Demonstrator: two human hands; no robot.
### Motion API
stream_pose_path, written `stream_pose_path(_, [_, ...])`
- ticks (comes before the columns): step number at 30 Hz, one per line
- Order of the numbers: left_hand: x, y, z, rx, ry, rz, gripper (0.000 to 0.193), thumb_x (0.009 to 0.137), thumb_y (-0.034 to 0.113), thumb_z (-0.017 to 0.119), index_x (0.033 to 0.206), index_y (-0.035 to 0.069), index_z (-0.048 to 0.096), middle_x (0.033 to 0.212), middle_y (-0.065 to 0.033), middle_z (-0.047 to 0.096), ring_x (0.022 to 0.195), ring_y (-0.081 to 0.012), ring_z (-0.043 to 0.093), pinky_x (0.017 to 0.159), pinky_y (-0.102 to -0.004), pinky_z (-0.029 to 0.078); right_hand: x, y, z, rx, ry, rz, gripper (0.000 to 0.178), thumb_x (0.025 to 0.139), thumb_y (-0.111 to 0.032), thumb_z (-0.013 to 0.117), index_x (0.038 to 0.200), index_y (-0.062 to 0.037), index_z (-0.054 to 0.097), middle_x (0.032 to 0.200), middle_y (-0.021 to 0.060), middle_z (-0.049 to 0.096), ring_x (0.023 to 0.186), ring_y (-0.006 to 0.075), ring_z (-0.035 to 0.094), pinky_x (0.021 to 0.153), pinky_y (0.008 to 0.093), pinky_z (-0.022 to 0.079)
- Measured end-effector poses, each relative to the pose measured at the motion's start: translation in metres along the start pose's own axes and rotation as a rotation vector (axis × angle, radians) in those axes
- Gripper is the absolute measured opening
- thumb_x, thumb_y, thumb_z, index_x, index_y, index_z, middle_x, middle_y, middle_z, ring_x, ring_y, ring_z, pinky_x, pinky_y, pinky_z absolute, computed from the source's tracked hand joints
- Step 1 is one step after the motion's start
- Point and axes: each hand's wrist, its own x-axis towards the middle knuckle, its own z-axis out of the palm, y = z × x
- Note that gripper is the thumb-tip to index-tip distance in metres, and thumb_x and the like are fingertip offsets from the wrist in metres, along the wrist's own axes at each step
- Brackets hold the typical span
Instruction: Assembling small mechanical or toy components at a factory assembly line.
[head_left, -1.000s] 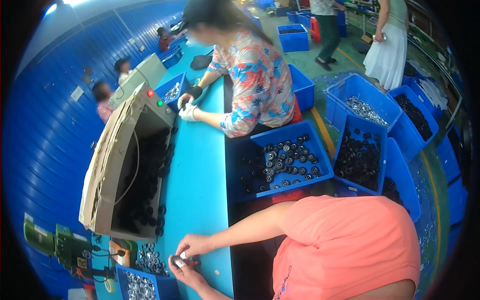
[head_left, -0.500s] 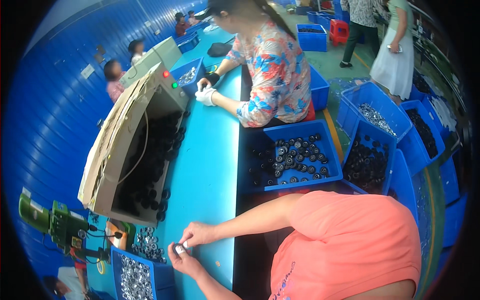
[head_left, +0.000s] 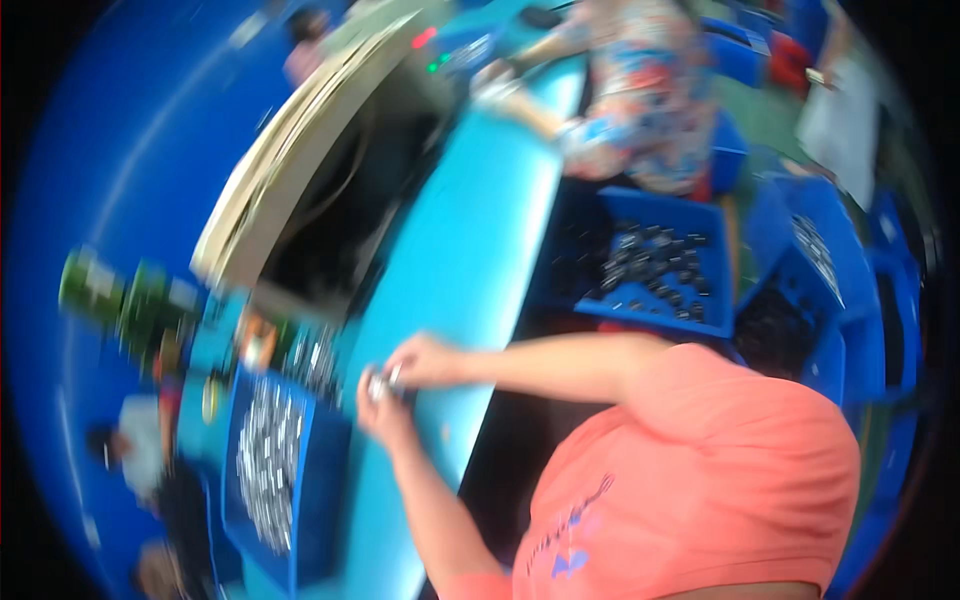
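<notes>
My left hand (head_left: 385, 412), on the lower forearm in the picture, is closed round a small round part (head_left: 382, 386), blurred, dark with a light glint. My right hand (head_left: 424, 361) comes in from above, fingers bent and pinched against the same part. Both hands are over the blue-green tabletop (head_left: 440, 240). Close to them lies a pile of small shiny metal pieces (head_left: 315, 358). Beside that stands a blue bin (head_left: 322, 480) full of small metal pieces (head_left: 268, 460).
A beige box-like machine (head_left: 330, 120) with dark round parts inside stands on the table. A green machine (head_left: 145, 300) is at the left. A co-worker in a flowered shirt (head_left: 640, 90) sits farther along. A blue bin (head_left: 690, 320) of black wheels and more bins stand right of the table.
The whole view has swung and blurred, so the scene sits higher and partly farther right. Both hands stay together at the small round part.
</notes>
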Motion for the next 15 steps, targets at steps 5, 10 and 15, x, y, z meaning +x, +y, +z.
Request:
stream_pose_path(5, [-0.024,0.018,-0.004,-0.145,-0.083,-0.012,0.054,0.095,0.009,0.067,0.146,0.007,0.049,0.103,-0.004,0.065,0.079,-0.0096,0.062,0.054,-0.0216,0.047,-0.002,-0.012,0.004,0.169,-0.037,0.104,0.03,0.094,-0.012,0.062,0.119,-0.0016,0.073,0.097,0.0061,0.074,0.079,0.0106,0.067,0.071,0.027,0.056])
stream_pose_path(10, [-0.022,0.011,-0.01,-0.109,-0.083,0.022,0.063,0.091,0.003,0.07,0.149,0.002,0.044,0.108,-0.005,0.067,0.088,-0.0108,0.066,0.055,-0.0205,0.048,-0.003,-0.026,0.005,0.301,-0.07,0.134,0.029,0.094,-0.009,0.061,0.12,-0.0016,0.072,0.099,0.0042,0.073,0.084,0.0096,0.066,0.076,0.0251,0.054])
stream_pose_path(15, [-0.016,0.007,-0.007,-0.005,-0.072,0.044,0.062,0.089,0.0,0.07,0.147,0.001,0.048,0.107,-0.0056,0.069,0.089,-0.0111,0.067,0.065,-0.0235,0.054,-0.001,-0.026,0.005,0.259,-0.051,0.133,0.03,0.092,-0.007,0.064,0.121,-0.0009,0.07,0.104,0.0044,0.072,0.089,0.0103,0.066,0.077,0.026,0.055])
